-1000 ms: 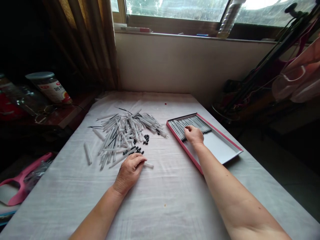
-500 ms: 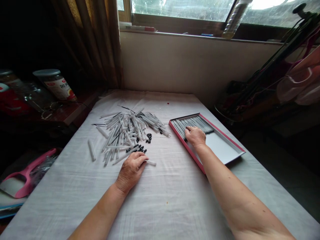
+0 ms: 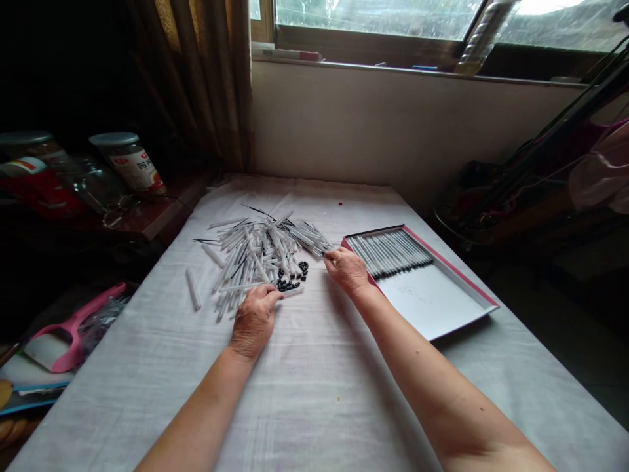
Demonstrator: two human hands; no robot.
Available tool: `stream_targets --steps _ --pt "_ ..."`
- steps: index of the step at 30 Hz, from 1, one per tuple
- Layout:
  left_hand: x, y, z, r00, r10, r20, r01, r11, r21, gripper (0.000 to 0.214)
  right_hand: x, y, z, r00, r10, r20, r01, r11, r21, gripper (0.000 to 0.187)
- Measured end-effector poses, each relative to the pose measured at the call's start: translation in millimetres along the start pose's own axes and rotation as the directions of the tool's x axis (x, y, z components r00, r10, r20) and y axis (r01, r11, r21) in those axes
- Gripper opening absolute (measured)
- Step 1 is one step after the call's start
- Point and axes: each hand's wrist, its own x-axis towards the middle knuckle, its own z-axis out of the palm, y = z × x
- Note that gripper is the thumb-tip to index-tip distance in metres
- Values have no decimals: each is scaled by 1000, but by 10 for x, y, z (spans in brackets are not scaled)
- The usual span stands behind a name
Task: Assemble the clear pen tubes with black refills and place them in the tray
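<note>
My left hand [image 3: 255, 317] is closed on a translucent white pen barrel [image 3: 293, 291], which sticks out to the right of the fingertips. Just beyond it lie small black plugs [image 3: 289, 285] in a loose cluster. Behind that hand spreads a pile of white pen barrels [image 3: 255, 246] with thin black refills among them. My right hand [image 3: 348, 270] is between the pile and a shallow red-edged box [image 3: 457, 305], its fingers pinched at the pile's right end; what they hold is hidden. Inside the box, a row of black-tipped pens [image 3: 393, 251] lies side by side.
A single barrel [image 3: 193, 289] rests left of the pile on the white tablecloth [image 3: 289, 393]. Jars [image 3: 130, 164] stand on a dark side table at left, above a pink-handled object [image 3: 71, 334]. A wall with a window ledge [image 3: 393, 67] is at the back.
My right hand has left the row in the box and moved left to the pile's right end. My left hand has shifted slightly forward with the barrel. The view has turned slightly left.
</note>
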Motion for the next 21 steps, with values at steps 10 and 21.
stream_targets --steps 10,21 --pt "11 11 1 999 28 -22 -29 998 -58 40 171 -190 75 994 -11 105 30 983 -180 32" --pt "10 24 -8 1000 22 -8 -22 998 -62 36 119 -198 127 998 34 45 -29 994 -107 34"
